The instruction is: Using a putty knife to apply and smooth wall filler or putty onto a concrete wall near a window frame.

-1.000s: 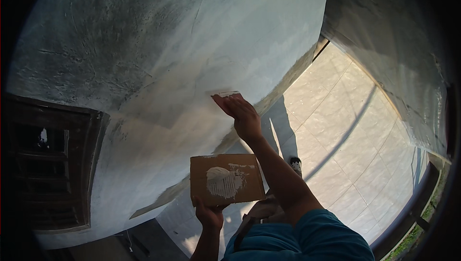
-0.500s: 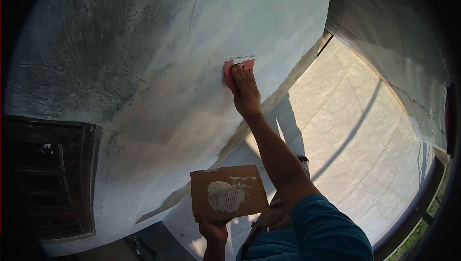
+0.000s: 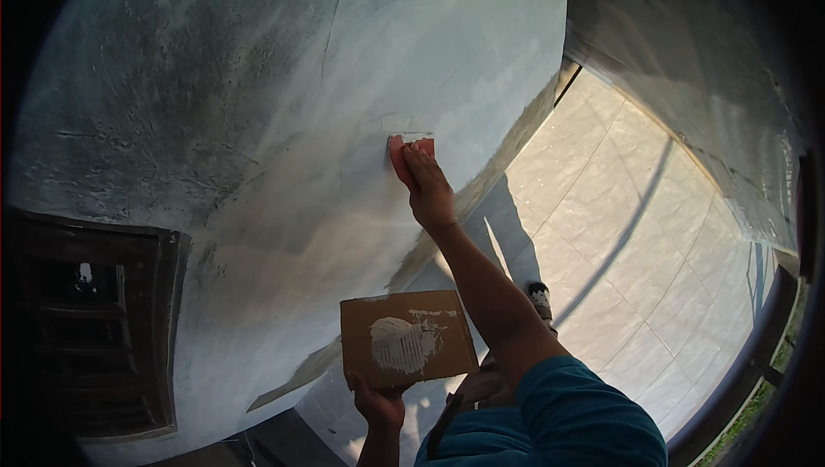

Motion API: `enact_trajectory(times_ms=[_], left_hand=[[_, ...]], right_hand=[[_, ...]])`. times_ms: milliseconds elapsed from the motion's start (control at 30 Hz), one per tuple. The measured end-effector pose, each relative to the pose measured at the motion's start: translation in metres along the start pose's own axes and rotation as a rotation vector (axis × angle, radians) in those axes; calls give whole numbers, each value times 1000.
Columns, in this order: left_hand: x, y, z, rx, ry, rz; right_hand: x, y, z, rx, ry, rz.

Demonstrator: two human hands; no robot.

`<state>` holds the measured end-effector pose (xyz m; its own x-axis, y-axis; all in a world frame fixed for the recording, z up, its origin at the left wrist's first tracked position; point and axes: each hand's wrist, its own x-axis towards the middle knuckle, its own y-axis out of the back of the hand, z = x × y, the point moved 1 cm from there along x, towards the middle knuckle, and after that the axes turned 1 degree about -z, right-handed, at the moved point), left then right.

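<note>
"What's new?"
"My right hand (image 3: pixel 432 194) is further up the wall (image 3: pixel 284 201) than a second ago, so the red scraper (image 3: pixel 398 158) pinched in it, edge just ahead, looks to be on another patch. My left hand (image 3: pixel 379 407) grips cardboard (image 3: pixel 364 364), white paste (image 3: pixel 398 347) just beyond."

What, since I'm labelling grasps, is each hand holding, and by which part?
The right hand holds a red spreader by its face, below the white-smeared edge. The left hand holds a cardboard piece by its near edge, toward the left corner.
</note>
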<state>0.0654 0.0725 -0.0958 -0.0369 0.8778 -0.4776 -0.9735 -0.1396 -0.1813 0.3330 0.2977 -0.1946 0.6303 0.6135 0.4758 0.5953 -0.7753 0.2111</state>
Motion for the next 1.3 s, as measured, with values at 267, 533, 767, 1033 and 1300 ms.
enact_trajectory(times_ms=[267,533,767,1033,1300], left_hand=[[3,4,-3,-6,29,-23],[3,-2,-2,-32,17,-29],[8,5,-14,-39,39,-52],[5,-6,-10,-49,25,-5],[-1,6,-6,-21,3,7]], right_hand=[[35,48,-3,133,-174,146],[-23,23,7,86,-211,-20],[1,-5,-29,57,-270,61],[33,31,-29,115,-240,229],[-19,17,-9,133,-209,15]])
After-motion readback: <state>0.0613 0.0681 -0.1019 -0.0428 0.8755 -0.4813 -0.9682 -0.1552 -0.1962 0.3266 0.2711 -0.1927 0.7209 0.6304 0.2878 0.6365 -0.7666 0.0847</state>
